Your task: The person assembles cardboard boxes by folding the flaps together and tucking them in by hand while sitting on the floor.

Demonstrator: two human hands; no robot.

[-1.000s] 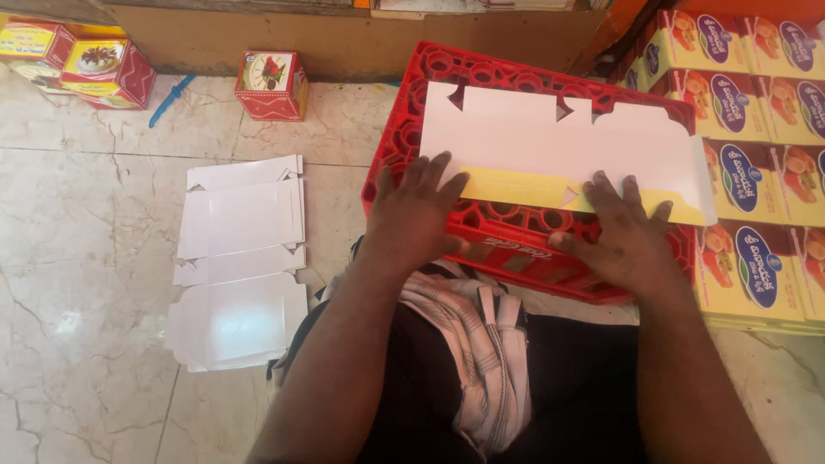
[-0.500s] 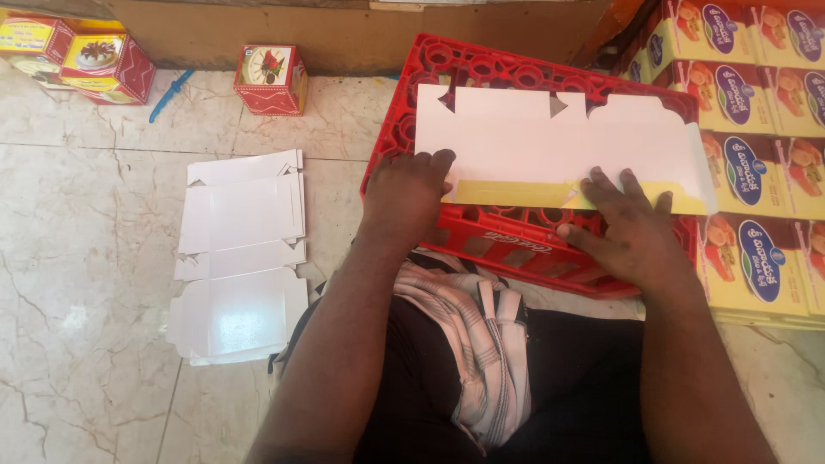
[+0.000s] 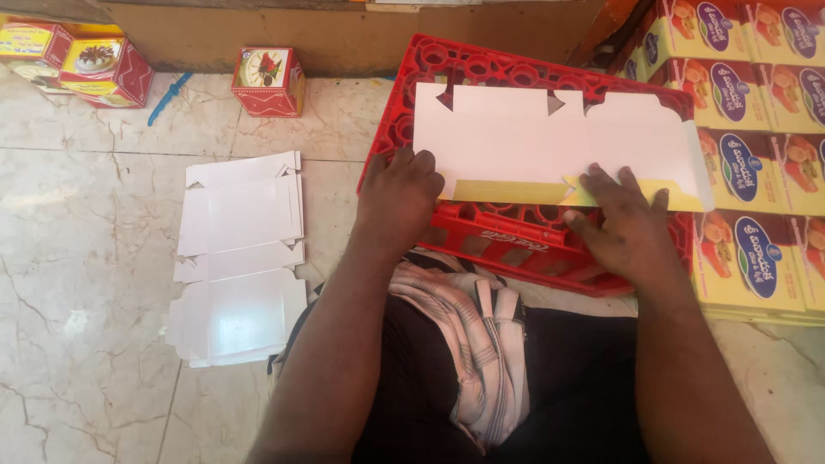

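Note:
A flat white cardboard box blank [image 3: 533,142] lies printed side down on an upturned red plastic crate [image 3: 481,73]. Its near edge is folded up, showing a yellow strip [image 3: 507,191]. My left hand [image 3: 400,198] rests curled at the blank's near left corner, fingers on the fold. Over at the near right part, my right hand [image 3: 623,225] lies flat with its fingers spread, pressing the yellow strip down.
A stack of flat white blanks [image 3: 236,258] lies on the marble floor to the left. Stacked yellow printed boxes [image 3: 756,172] stand at the right. A red folded box [image 3: 268,82] and other boxes [image 3: 82,64] sit near the back wall. A striped cloth [image 3: 464,326] lies on my lap.
Both hands have slid closer along the folded near edge, the left one curling at the corner. The view has shifted slightly.

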